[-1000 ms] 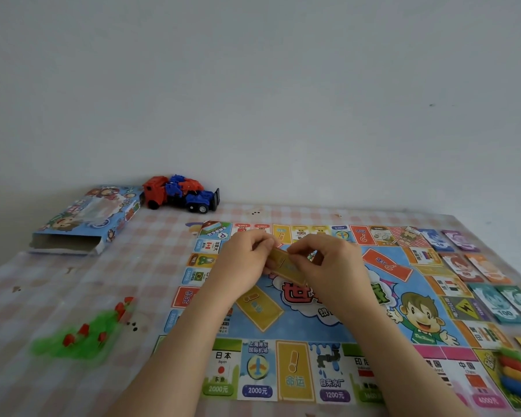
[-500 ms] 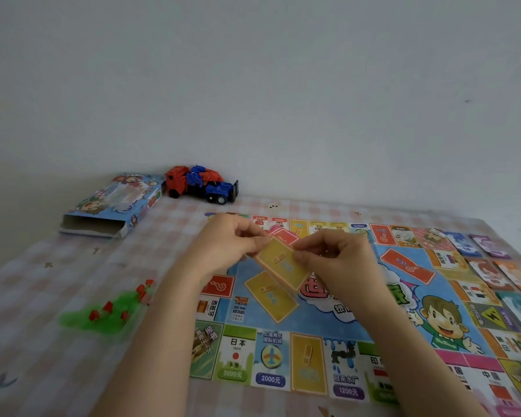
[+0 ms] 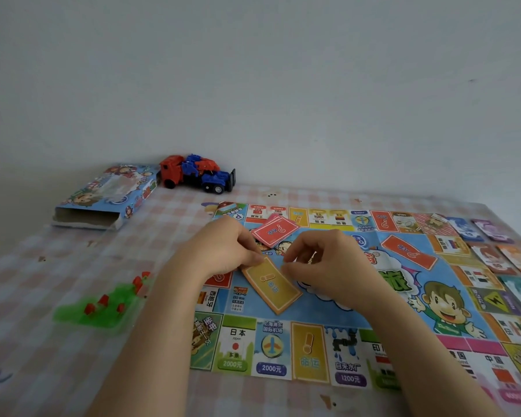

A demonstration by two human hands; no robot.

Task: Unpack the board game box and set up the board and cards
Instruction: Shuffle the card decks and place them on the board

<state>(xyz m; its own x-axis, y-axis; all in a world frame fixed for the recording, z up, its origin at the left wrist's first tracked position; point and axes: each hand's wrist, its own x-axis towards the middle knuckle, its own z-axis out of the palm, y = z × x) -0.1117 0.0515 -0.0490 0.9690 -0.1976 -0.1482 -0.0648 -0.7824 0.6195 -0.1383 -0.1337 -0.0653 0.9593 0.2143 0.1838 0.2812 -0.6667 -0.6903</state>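
Observation:
The game board lies unfolded on the checked tablecloth. A stack of yellow cards lies flat on the board's left-centre, tilted diagonally. My left hand pinches its far left corner, and my right hand holds its far right edge with the fingertips. A stack of red question-mark cards rests on the board just beyond my hands. A printed red card slot shows to the right. The empty game box lies open-ended at the back left.
A red and blue toy truck stands by the wall behind the box. A green bag of small red houses lies left of the board. Several money and property cards line the table's right side.
Both hands have come down with the yellow cards from mid-air onto the board's printed yellow slot. The red card stack is now uncovered behind them.

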